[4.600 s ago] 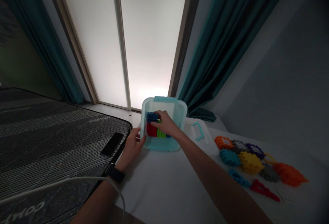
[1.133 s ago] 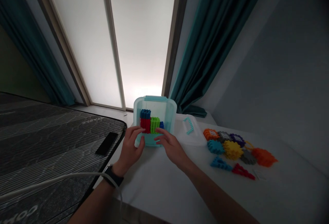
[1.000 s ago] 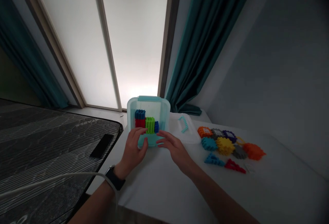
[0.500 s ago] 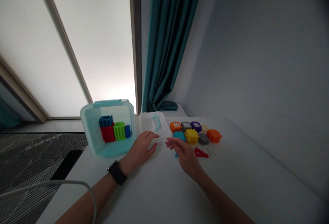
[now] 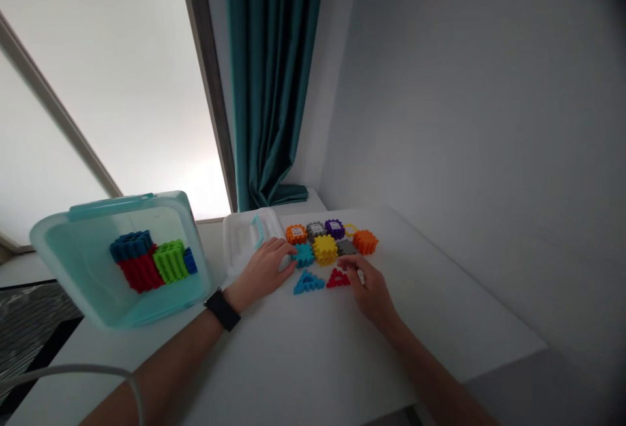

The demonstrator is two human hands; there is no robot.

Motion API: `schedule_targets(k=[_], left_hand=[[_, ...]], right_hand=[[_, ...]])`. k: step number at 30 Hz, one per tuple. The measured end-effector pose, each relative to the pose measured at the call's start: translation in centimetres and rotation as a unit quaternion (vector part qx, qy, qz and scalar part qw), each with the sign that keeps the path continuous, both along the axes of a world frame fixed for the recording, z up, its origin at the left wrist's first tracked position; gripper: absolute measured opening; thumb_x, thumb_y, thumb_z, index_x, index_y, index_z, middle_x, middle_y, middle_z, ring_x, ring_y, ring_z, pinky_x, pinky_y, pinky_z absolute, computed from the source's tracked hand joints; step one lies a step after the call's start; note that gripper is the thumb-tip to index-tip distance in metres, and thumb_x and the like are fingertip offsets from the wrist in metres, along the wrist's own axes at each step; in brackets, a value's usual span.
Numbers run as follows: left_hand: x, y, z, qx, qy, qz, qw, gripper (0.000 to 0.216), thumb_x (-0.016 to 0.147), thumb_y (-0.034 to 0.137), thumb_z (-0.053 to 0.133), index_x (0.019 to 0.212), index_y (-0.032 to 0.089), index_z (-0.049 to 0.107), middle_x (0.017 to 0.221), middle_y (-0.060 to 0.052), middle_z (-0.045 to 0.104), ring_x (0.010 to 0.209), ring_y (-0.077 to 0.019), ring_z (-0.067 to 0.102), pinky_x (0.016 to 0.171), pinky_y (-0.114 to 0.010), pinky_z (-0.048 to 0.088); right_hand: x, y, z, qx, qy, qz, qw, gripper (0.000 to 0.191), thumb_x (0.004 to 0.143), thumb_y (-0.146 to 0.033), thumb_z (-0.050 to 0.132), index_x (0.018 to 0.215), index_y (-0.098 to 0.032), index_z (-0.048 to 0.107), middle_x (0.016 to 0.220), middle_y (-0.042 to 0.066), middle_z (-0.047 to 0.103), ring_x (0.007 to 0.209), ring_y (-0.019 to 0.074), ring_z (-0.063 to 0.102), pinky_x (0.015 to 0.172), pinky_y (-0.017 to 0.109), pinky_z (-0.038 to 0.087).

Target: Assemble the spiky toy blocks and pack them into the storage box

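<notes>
My left hand [image 5: 264, 269], with a black watch on its wrist, has its fingers apart at the left edge of a light blue toothed block [image 5: 304, 255]. Whether the fingertips touch that block I cannot tell. My right hand [image 5: 369, 289] hovers with thumb and fingers apart over a red triangular piece [image 5: 337, 278], partly covering it. Just beyond its fingertips lies a dark grey block [image 5: 347, 247]. A small white piece [image 5: 360, 276] shows through the gap in the right hand. Between the hands are a yellow block [image 5: 325, 250] and a blue triangular piece [image 5: 308, 282].
Behind stand an orange block [image 5: 296, 233], a grey block [image 5: 316, 230] and a purple block [image 5: 335, 228]; another orange block [image 5: 366, 242] is right. A teal-edged tub [image 5: 161, 312] holds red, green and blue blocks. A clear lid [image 5: 237, 233] lies beside it.
The view has turned right, so the tub sits further left. My left hand has come to the light blue block, and my right hand has shifted toward the red triangular piece.
</notes>
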State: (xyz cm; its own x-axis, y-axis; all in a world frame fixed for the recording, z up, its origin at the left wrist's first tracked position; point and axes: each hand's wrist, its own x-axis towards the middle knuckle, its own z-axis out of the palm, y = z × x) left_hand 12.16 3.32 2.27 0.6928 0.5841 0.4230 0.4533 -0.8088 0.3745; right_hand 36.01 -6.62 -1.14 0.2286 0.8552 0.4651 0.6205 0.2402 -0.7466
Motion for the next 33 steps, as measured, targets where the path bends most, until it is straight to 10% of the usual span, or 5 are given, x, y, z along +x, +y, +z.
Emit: schedule_targets(k=[25,33], left_hand=[[-3.5,2.6,-1.6,0.001,0.127,0.043,0.991,0.027,0.081,0.004,0.056,0.097,0.024,0.062,0.095,-0.007,0.064,0.095,-0.0262,0.062,0.085,-0.037,0.049],[-1.0,5.1,1.1,0.012,0.102,0.008,0.995,0.054,0.082,0.009,0.059,0.133,0.025,0.050,0.120,-0.010,0.060,0.113,-0.0289,0.056,0.098,-0.044,0.047]], right_hand=[[-0.3,-0.7,-0.6,0.005,0.014,0.008,1.000,0.022,0.093,-0.028,0.045,0.100,-0.022,0.065,0.088,0.005,0.070,0.083,0.0208,0.067,0.079,0.034,0.053],[-0.3,-0.8,-0.9,0.015,-0.001,0.007,1.000,0.021,0.093,-0.026,0.045,0.100,-0.023,0.064,0.088,0.005,0.069,0.083,0.0213,0.065,0.077,0.035,0.052]])
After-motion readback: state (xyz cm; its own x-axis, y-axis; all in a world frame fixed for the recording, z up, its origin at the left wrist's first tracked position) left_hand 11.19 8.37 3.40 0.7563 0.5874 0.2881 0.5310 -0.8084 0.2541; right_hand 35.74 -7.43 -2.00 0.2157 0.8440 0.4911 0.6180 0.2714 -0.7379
